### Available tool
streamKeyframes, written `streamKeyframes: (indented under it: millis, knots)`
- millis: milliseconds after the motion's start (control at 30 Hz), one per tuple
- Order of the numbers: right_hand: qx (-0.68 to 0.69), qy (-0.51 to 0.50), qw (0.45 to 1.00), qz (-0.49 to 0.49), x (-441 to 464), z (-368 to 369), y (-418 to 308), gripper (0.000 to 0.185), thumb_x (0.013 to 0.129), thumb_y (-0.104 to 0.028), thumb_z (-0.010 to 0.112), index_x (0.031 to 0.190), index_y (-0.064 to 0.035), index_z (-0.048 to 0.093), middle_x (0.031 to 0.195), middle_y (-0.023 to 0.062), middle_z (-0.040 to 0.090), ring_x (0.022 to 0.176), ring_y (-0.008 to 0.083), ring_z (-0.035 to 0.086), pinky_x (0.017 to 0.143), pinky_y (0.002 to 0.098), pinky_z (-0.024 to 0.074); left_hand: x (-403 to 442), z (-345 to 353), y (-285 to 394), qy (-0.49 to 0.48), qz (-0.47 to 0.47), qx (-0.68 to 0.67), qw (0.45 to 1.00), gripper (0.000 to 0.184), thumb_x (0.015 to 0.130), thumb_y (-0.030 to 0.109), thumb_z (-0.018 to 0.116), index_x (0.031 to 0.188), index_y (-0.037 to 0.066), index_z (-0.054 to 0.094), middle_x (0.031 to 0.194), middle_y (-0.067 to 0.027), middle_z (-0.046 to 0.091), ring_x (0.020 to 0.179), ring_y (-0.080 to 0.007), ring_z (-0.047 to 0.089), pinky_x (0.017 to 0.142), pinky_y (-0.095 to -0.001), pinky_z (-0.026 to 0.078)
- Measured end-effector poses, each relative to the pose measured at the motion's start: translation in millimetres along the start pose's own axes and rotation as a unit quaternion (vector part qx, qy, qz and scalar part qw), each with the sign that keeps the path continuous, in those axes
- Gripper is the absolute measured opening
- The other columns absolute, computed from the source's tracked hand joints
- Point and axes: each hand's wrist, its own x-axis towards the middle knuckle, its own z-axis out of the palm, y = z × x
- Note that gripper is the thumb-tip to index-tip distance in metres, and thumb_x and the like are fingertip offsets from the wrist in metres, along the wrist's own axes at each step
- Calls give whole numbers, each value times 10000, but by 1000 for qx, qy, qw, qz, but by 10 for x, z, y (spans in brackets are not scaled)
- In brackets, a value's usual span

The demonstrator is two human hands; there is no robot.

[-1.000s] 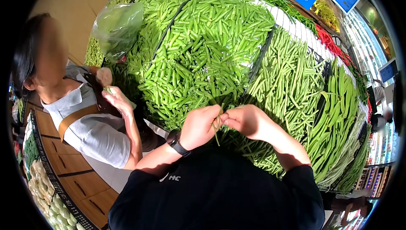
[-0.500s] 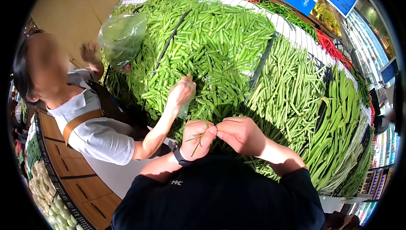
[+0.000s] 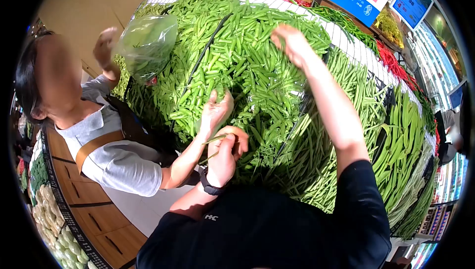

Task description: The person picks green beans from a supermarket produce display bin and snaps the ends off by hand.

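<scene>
Near my body, my left hand (image 3: 225, 152) is closed around a few thin green stems (image 3: 213, 139), whose ends stick out past the thumb; a dark watch sits on that wrist. My right hand (image 3: 292, 44) is stretched out over the heap of green pea pods (image 3: 247, 36), its fingers apart and somewhat curled, with nothing visible in them. Just beyond my left hand is another person's hand (image 3: 216, 110), above the pods. That person's other hand (image 3: 105, 47) is raised beside a clear plastic bag (image 3: 148, 41) with green produce inside.
Green beans (image 3: 341, 115) lie right of the pods, then broad flat beans (image 3: 403, 145). Black dividers (image 3: 208, 46) separate the heaps. Red chillies (image 3: 391, 63) line the far rim. A price screen (image 3: 411, 1) hangs top right. Wooden drawers (image 3: 94, 219) stand lower left, behind the other person.
My right hand has left my left hand and swung up and forward over the pods. My left hand keeps the stems, now turned. The other person's raised hand has moved slightly up.
</scene>
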Motion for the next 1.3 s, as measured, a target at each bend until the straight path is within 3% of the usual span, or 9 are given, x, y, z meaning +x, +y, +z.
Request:
streamKeyframes:
  millis: [133, 233, 300, 400, 533, 633, 867, 1033, 1300]
  knots:
    - [-464, 146, 873, -35, 390, -223, -24, 603, 902, -248, 590, 1419, -24, 376, 1302, 234, 543, 1129, 313, 582, 1007, 381, 438, -46, -23, -88, 59, -43, -41, 996, 232, 929, 58, 366, 1001, 19, 583, 702, -22, 553, 502, -50, 354, 459, -197, 272]
    - [-531, -40, 845, -56, 180, -257, 338, 245, 861, -207, 600, 1018, -42, 693, 1027, 134, 700, 870, 271, 677, 821, 381, 522, -88, -286, -188, 96, -86, -85, 988, 169, 888, 25, 391, 892, 37, 559, 619, 29, 389, 500, -46, 285, 442, -205, 234]
    - [-569, -201, 797, -25, -107, -107, 532, 247, 883, -102, 600, 1115, -60, 671, 1107, 115, 683, 982, 262, 652, 913, 350, 507, -110, -363, -234, 84, -105, -129, 983, 102, 863, 58, 420, 784, 61, 483, 602, 43, 329, 500, -52, 265, 446, -225, 197]
    - [-701, -165, 692, -44, -329, 10, 882, 279, 864, -117, 641, 1136, -59, 652, 1129, 124, 647, 1130, 240, 592, 1001, 340, 475, -120, -295, -264, 62, -106, -158, 980, 224, 921, 153, 431, 708, 81, 420, 593, 45, 279, 498, -68, 256, 455, -243, 178]
    - [-654, -88, 734, -159, -420, -77, 899, 283, 841, -117, 674, 1120, -74, 656, 1011, 106, 675, 991, 214, 643, 896, 310, 519, -157, -284, -258, 47, -67, -139, 987, 448, 1016, 345, 393, 649, 90, 415, 576, 23, 314, 498, -81, 282, 457, -246, 195]
    - [-146, 80, 978, -127, -419, -169, 847, 230, 837, -147, 721, 1006, -23, 627, 762, 31, 638, 664, 101, 594, 613, 218, 482, -179, -348, -278, 47, -84, -118, 988, 416, 1004, 324, 391, 675, 72, 432, 561, -5, 363, 472, -100, 299, 452, -248, 243]
    - [-28, -32, 997, 71, -554, -288, 510, 258, 859, -149, 712, 1011, 16, 585, 735, 21, 621, 620, 85, 579, 574, 203, 490, -205, -303, -357, 59, -147, -87, 984, 187, 983, 134, 368, 905, 72, 526, 570, 38, 400, 465, -51, 298, 425, -217, 247]
    - [153, 29, 986, -54, 28, -149, 120, 551, 913, -57, 599, 1347, 148, 330, 1259, 239, 527, 1145, 276, 580, 935, 296, 529, -214, -265, -341, 25, -166, -98, 981, 164, 978, 113, 371, 915, 83, 520, 578, 49, 388, 462, -49, 285, 422, -218, 233]
    - [-432, -135, 890, 54, -37, 5, 275, 235, 863, -76, 631, 1077, 20, 635, 852, 70, 686, 734, 101, 627, 631, 229, 515, -278, -446, -449, 30, -170, -59, 983, 436, 1017, 444, 382, 717, 134, 439, 557, 50, 375, 452, -48, 250, 426, -217, 199]
